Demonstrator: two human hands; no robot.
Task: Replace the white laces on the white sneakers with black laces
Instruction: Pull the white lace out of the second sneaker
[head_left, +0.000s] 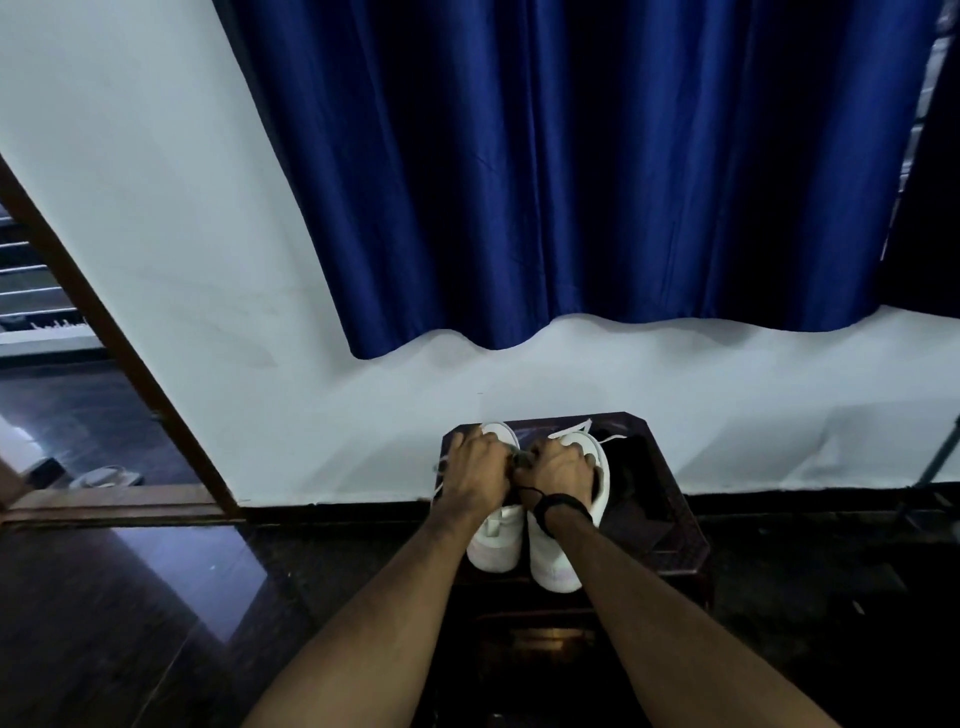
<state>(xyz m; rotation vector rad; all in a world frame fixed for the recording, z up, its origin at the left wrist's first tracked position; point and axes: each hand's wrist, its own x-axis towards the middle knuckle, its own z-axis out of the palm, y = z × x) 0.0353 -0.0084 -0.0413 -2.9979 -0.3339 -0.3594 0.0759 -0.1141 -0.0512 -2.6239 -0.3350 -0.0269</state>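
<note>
Curtain (597, 171) cloth, deep blue, hangs over most of the white wall (156, 208) in front of you. Under the wall the floor (130, 597) is dark and shiny, and a brown door frame (104, 332) slants down on your left. A small dark tabletop (670, 525) stands against the wall, right below you.

Two white sneakers (496, 540) sit side by side on that tabletop, touching each other, with their toes pointing back at you. Both of your arms reach out over them.

Your left hand (475, 473) lies on the left shoe and your right hand (558, 470) lies on the right shoe. The two hands meet in the middle. The fingers of both hands are curled, and they seem to pinch a thin dark lace (522, 457) between them, but it is small and blurry, so the hold is hard to make out. A black band (563, 506) goes round your right wrist.

Loose white laces (440, 470) hang off the left shoe by your left hand, and another white bit (576, 428) lies past the right shoe.
</note>
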